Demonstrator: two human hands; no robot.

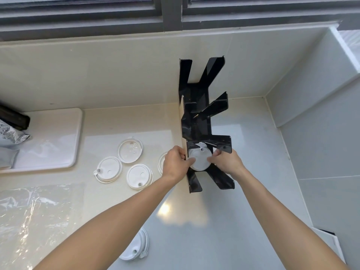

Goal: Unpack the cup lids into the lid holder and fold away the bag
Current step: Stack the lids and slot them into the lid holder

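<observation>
A tall black lid holder (198, 121) stands on the counter against the back wall. In its nearest slot sits a white cup lid (199, 159). My left hand (176, 164) pinches the lid's left rim, and my right hand (226, 162) pinches its right rim. Three loose white lids (130, 150) (108, 172) (139, 176) lie on the counter to the left. Part of another lid (161, 159) shows behind my left hand. A small stack of lids (136, 248) lies near the front, partly under my left forearm. The clear plastic bag (33, 217) lies flat at front left.
A white tray (58, 137) sits at the back left, with a silver foil pouch (10, 133) and a dark object (13, 117) on its left end. A white wall and ledge (311, 78) close off the right side. Grey window frames run along the top.
</observation>
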